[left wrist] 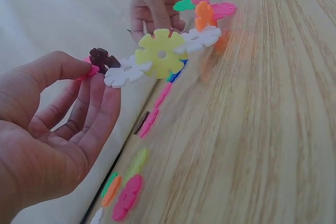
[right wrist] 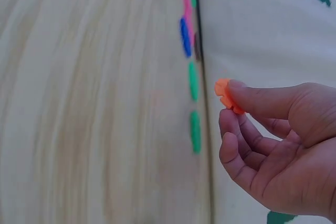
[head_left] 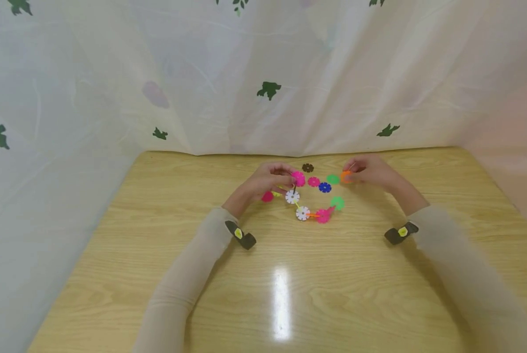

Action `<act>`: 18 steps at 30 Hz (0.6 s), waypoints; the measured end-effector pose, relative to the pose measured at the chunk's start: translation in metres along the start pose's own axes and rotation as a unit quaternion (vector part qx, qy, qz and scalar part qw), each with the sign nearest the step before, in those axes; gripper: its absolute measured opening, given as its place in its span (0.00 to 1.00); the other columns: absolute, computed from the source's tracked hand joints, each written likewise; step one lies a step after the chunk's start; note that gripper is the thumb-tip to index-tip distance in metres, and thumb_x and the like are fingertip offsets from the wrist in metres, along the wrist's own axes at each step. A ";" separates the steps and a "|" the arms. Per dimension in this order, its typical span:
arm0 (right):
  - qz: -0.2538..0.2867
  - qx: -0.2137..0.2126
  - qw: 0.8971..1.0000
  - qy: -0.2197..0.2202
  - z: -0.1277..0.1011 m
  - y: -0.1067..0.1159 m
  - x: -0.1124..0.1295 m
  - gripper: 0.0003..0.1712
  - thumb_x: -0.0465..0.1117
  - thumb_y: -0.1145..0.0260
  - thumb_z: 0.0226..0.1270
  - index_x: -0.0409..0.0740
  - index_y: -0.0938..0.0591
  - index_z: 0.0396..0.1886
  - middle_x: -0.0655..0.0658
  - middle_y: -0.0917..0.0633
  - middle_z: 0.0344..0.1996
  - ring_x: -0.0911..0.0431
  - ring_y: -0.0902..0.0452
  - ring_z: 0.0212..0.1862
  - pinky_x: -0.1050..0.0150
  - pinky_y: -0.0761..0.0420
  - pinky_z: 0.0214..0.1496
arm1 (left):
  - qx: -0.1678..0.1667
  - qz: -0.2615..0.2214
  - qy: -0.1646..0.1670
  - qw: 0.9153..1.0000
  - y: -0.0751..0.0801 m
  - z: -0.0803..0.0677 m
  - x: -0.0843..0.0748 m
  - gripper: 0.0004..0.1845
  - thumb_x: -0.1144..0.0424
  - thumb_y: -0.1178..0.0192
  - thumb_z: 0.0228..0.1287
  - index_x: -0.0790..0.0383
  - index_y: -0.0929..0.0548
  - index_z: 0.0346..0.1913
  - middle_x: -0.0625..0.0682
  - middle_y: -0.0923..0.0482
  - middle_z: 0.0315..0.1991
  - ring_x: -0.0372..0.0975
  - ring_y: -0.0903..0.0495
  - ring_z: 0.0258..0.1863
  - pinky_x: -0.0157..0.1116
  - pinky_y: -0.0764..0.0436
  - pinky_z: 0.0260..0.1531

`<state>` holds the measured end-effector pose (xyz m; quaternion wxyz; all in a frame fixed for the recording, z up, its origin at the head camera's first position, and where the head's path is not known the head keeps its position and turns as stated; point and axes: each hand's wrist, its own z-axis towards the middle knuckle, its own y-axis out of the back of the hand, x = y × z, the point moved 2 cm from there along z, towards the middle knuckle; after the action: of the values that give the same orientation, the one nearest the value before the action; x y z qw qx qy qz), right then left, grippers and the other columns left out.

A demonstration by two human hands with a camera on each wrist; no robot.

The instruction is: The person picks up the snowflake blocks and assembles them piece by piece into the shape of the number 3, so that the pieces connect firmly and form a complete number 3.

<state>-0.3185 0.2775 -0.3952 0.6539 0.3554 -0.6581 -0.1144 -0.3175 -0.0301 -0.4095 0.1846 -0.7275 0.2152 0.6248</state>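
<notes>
My left hand (head_left: 267, 179) pinches a pink notched flower disc (head_left: 298, 178) between thumb and fingers. It is the end of a chain of linked discs: a dark brown one (left wrist: 104, 60), a white disc (head_left: 292, 197), a yellow disc (left wrist: 161, 53), another white disc (head_left: 303, 213), an orange one (left wrist: 204, 15), pink ones (head_left: 322, 216) and a green disc (head_left: 337, 203). In the left wrist view the chain stretches out above the table. Farther right, my right hand (head_left: 371, 170) holds a single orange flower disc (right wrist: 226, 96) between thumb and fingertip, apart from the chain.
Loose discs lie on the wooden table (head_left: 166, 294) between the hands: brown (head_left: 308, 167), pink (head_left: 313, 182), blue (head_left: 325, 187) and green (head_left: 333, 179). More, including a pink one (left wrist: 127, 198), lie below the left hand. A pale curtain (head_left: 228, 113) borders the table's far edge.
</notes>
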 end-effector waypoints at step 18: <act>0.100 -0.053 0.988 0.102 0.008 -0.057 0.063 0.10 0.35 0.28 0.66 0.33 0.14 0.44 0.46 0.11 0.38 0.62 0.17 0.41 0.65 0.14 0.44 | -0.009 -0.008 0.000 1.000 -0.002 0.000 -0.001 0.16 0.74 0.41 0.69 0.72 0.21 0.58 0.49 0.17 0.36 0.38 0.16 0.35 0.36 0.12 0.36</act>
<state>-0.3012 0.1954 -0.3823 0.7435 0.2622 -0.6135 -0.0461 -0.3161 -0.0282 -0.4082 0.1831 -0.7308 0.2036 0.6252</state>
